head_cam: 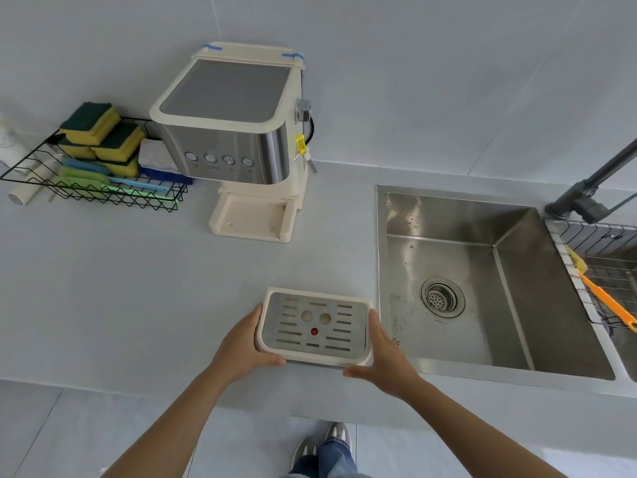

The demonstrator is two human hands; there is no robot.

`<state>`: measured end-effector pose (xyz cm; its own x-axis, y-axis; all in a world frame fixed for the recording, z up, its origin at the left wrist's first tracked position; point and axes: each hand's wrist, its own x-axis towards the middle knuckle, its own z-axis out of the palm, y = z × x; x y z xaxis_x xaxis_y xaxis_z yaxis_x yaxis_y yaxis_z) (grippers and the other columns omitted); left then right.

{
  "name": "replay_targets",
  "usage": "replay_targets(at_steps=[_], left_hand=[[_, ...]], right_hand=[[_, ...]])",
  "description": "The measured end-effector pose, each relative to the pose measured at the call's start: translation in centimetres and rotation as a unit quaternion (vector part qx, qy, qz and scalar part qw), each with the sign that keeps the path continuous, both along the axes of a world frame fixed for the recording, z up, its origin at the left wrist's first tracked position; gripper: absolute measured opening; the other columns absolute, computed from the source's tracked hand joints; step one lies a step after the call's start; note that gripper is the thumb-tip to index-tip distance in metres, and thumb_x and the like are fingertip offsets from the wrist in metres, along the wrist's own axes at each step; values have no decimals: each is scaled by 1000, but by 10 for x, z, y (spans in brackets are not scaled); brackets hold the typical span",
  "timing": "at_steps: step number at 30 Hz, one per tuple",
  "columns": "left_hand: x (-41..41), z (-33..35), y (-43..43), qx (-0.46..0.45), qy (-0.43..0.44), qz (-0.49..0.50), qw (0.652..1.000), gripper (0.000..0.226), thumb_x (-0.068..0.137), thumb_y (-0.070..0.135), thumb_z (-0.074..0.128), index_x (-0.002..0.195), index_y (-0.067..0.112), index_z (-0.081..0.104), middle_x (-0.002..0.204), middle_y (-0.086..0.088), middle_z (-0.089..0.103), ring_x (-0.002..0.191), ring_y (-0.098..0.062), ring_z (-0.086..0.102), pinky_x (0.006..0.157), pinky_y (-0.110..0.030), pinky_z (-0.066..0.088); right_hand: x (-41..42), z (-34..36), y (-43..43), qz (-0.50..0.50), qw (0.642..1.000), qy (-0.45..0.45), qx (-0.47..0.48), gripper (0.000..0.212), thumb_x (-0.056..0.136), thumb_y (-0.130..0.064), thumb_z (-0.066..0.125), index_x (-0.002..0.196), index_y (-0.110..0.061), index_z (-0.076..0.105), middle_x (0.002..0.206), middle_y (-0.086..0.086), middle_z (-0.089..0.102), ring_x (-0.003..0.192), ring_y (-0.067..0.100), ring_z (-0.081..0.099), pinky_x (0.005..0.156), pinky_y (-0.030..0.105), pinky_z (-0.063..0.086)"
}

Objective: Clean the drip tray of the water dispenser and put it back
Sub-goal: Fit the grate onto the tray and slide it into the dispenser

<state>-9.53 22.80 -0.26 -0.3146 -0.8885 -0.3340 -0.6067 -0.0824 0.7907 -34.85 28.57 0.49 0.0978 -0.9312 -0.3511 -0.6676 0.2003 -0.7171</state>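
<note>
The drip tray (314, 325), cream plastic with a slotted metal grate and a red dot, sits at the counter's front edge, just left of the sink. My left hand (245, 343) grips its left side. Along the tray's right side lies my right hand (382, 357), fingers curled under the front corner. The cream and steel water dispenser (234, 132) stands at the back of the counter. Its base slot (253, 219) has no tray in it.
A steel sink (475, 270) with a drain lies to the right, a dark faucet (586, 191) behind it. A wire rack (599, 257) holds an orange brush (606, 301). At the back left, a black wire basket (93, 167) holds sponges, cloths and brushes.
</note>
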Motion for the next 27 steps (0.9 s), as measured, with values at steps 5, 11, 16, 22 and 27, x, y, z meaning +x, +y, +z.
replay_targets(at_steps=[5, 11, 16, 22, 27], left_hand=[[-4, 2, 1, 12, -3, 21, 1000, 91, 53, 24, 86, 127, 40, 35, 105, 20, 60, 95, -2, 59, 74, -11, 46], [-11, 3, 4, 15, -3, 54, 998, 100, 54, 22, 87, 138, 27, 32, 113, 7, 62, 101, -12, 60, 86, -23, 49], [-15, 12, 3, 13, 11, 83, 996, 102, 53, 21, 87, 136, 35, 30, 108, 15, 61, 96, -3, 58, 71, -2, 43], [-7, 29, -11, -8, 3, 105, 994, 98, 53, 24, 87, 129, 42, 29, 101, 29, 55, 92, 7, 56, 68, 1, 42], [10, 41, -31, -28, -21, 107, 994, 98, 55, 26, 87, 137, 30, 32, 109, 14, 59, 103, -13, 59, 82, -19, 47]], right_hand=[[-2, 1, -6, -18, 1000, -24, 4, 111, 70, -22, 77, 145, -13, -4, 144, 2, 38, 131, 18, 39, 103, 38, 41], [-11, 5, -15, -11, 998, -61, 4, 96, 70, -14, 78, 139, -14, 12, 135, 1, 45, 125, 17, 46, 98, 33, 46], [-19, 15, -27, 9, 997, -80, -10, 87, 69, -13, 77, 133, -21, 19, 119, -12, 46, 108, 8, 50, 56, 2, 47], [-13, 27, -52, 19, 994, -103, -27, 86, 68, -11, 79, 131, -21, 23, 123, -9, 51, 112, 8, 51, 77, 8, 48], [6, 38, -78, 45, 991, -119, -52, 85, 68, -10, 78, 133, -19, 25, 126, 0, 47, 108, 7, 51, 65, -1, 45]])
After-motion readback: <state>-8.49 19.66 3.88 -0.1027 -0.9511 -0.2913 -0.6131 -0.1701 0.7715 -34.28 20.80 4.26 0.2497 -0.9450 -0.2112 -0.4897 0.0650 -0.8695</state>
